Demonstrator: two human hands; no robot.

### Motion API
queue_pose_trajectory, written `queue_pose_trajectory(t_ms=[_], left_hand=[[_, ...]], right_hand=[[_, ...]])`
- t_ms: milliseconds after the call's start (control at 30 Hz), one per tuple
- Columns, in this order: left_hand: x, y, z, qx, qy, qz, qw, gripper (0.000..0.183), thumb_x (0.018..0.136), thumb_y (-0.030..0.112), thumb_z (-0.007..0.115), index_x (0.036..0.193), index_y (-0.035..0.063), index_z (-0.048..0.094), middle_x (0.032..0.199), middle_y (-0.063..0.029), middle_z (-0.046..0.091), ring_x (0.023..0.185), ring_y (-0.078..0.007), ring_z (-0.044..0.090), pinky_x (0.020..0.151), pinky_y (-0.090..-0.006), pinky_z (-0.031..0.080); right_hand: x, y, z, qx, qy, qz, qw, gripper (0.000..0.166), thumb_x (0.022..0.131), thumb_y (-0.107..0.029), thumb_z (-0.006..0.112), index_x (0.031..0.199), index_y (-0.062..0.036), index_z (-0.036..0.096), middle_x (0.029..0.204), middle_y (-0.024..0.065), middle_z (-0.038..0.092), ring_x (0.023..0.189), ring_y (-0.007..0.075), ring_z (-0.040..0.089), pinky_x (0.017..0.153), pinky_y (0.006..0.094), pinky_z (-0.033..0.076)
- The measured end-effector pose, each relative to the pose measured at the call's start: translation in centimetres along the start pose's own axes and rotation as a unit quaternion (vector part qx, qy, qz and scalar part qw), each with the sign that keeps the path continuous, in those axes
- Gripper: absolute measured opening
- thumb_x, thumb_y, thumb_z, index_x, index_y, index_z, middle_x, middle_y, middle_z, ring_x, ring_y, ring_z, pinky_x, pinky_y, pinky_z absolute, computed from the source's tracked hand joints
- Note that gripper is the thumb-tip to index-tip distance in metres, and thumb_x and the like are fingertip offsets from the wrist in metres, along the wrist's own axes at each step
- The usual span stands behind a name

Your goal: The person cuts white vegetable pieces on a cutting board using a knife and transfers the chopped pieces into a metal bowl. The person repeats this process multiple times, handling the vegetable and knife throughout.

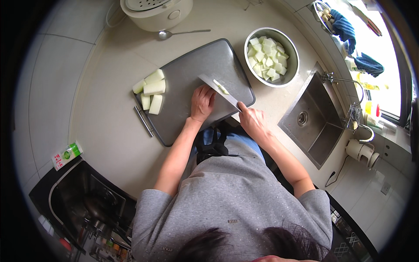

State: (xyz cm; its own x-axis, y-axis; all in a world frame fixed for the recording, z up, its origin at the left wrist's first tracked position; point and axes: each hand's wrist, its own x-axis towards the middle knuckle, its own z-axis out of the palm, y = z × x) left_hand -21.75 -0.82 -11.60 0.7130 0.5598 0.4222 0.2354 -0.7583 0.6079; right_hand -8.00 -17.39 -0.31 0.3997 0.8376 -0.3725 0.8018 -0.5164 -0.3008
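Note:
My right hand (253,119) grips the handle of a kitchen knife (226,95), its broad blade slanting across a dark grey cutting board (186,70). Fingers curled, my left hand (202,103) rests on the board close against the blade. Whether it pins a piece underneath is hidden. Pale green slices (221,87), apparently peeled gourd, lie on or along the blade's far side. Several thick peeled chunks (154,87) are grouped at the board's left end. Beyond its right corner, a round metal bowl (293,67) holds many flat cut pieces (268,59).
A metal spoon (183,32) lies behind the board, near a white rice cooker (157,13). On the right is a steel sink (302,131) with a faucet (343,80). A black cooktop (88,196) is at lower left, with a green-and-white packet (67,155) beside it.

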Motion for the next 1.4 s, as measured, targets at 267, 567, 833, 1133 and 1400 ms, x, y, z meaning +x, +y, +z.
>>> queue_pose_trajectory(t_ms=[267, 567, 833, 1133, 1400], left_hand=[[0.0, 0.5, -0.7, 0.012, 0.014, 0.018, 1.0, 0.026, 0.084, 0.004, 0.067, 0.11, 0.0088, 0.068, 0.116, -0.006, 0.066, 0.109, -0.0276, 0.06, 0.094, -0.0414, 0.047], [-0.7, 0.0, -0.5, -0.006, 0.017, 0.001, 1.0, 0.02, 0.089, 0.007, 0.067, 0.11, 0.0047, 0.068, 0.113, -0.0122, 0.065, 0.109, -0.0344, 0.06, 0.093, -0.0458, 0.049], [-0.5, 0.1, -0.6, 0.014, 0.006, -0.009, 1.0, 0.02, 0.087, 0.005, 0.067, 0.107, 0.0056, 0.067, 0.113, -0.0096, 0.065, 0.109, -0.0319, 0.061, 0.095, -0.0439, 0.049], [-0.2, 0.5, -0.9, 0.001, 0.01, 0.002, 1.0, 0.024, 0.087, 0.005, 0.066, 0.11, 0.0089, 0.068, 0.116, -0.0081, 0.066, 0.109, -0.0303, 0.061, 0.097, -0.0425, 0.05], [-1.1, -0.3, -0.4, -0.024, 0.034, -0.019, 0.999, 0.023, 0.085, 0.003, 0.068, 0.108, 0.0049, 0.07, 0.113, -0.0116, 0.067, 0.11, -0.0344, 0.061, 0.094, -0.0445, 0.052]], right_hand=[[2.3, 1.1, 2.5, 0.055, 0.075, -0.028, 0.995, 0.037, 0.093, -0.013, 0.062, 0.129, -0.0133, 0.062, 0.079, 0.0198, 0.071, 0.07, 0.0383, 0.071, 0.063, 0.0503, 0.055], [-4.5, -0.1, -4.1, -0.006, 0.007, -0.023, 1.0, 0.032, 0.092, -0.013, 0.061, 0.124, -0.0084, 0.058, 0.072, 0.0196, 0.068, 0.064, 0.0398, 0.069, 0.059, 0.0511, 0.054], [-1.8, -0.6, -0.9, 0.001, 0.023, -0.012, 1.0, 0.016, 0.093, -0.014, 0.059, 0.109, -0.0077, 0.058, 0.071, 0.0206, 0.069, 0.063, 0.0412, 0.069, 0.059, 0.0523, 0.054], [2.2, 0.5, 2.3, 0.078, 0.079, -0.015, 0.994, 0.031, 0.093, -0.013, 0.062, 0.123, -0.0107, 0.062, 0.074, 0.0203, 0.07, 0.069, 0.041, 0.07, 0.064, 0.0515, 0.055], [-3.6, 0.6, -3.4, 0.013, 0.014, -0.04, 0.999, 0.031, 0.092, -0.012, 0.061, 0.124, -0.0101, 0.062, 0.075, 0.0186, 0.069, 0.067, 0.0387, 0.069, 0.063, 0.0502, 0.055]])
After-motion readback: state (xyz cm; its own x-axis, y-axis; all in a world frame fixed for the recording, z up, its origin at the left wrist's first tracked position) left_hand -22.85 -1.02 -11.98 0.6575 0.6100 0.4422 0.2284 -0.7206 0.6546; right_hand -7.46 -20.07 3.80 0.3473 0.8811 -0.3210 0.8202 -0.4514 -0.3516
